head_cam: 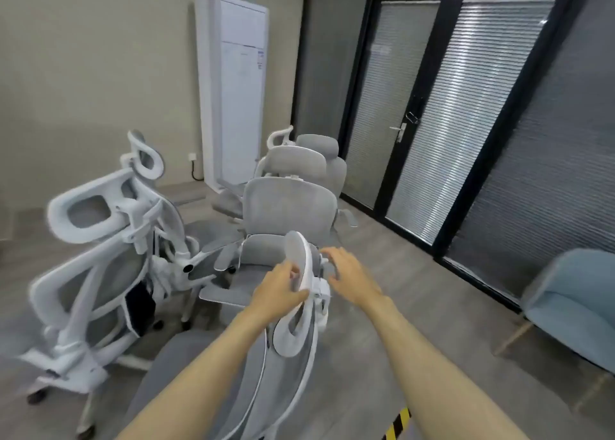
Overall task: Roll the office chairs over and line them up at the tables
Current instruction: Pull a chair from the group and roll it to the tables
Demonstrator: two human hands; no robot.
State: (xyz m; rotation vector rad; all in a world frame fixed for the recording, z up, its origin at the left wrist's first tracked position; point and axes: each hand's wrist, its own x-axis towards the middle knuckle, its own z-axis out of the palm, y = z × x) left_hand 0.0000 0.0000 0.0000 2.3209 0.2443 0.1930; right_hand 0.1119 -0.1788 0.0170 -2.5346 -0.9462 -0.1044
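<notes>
Between my two hands stands the headrest (301, 273) of the nearest office chair (266, 373), whose grey back lies under my forearms. My left hand (281, 290) grips the headrest's left edge, fingers curled over it and thumb pressed up from beneath. My right hand (349, 278) is just to the headrest's right, fingers spread and loosely bent beside the white bracket. It is closed on nothing I can see, and it's too blurred to tell whether the fingertips touch. To roll this chair well, I reckon both hands should take the frame rather than the headrest alone, which may tilt. I'd draw it back evenly so the castors miss the white-framed chair (100, 273) left of my left hand and the crowded chairs (286, 203) beyond my fingers. No tables show.
</notes>
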